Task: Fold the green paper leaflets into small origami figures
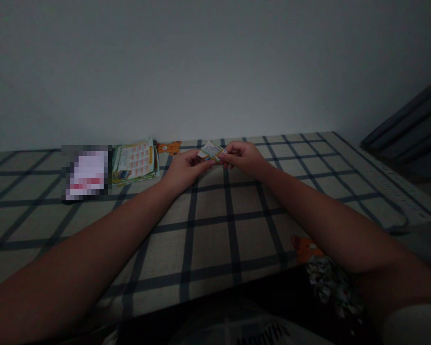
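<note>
A small piece of printed paper [210,149], white with green and orange parts, is held up between my two hands over the far part of the table. It looks folded, though the exact shape is hard to make out in the dim light. My left hand [187,166] pinches its left and lower edge with thumb and fingers. On the other side, my right hand [244,155] grips the right corner between thumb and curled fingers. Left of my left hand lies a stack of green printed sheets [136,160].
A checked cloth [208,206] with bear prints covers the table, which meets a pale wall [215,72]. A pixelated phone-like object [88,172] lies left of the stack. Near my right forearm sits a crumpled grey-green bunch [332,282]. Dark fabric [413,124] hangs at right.
</note>
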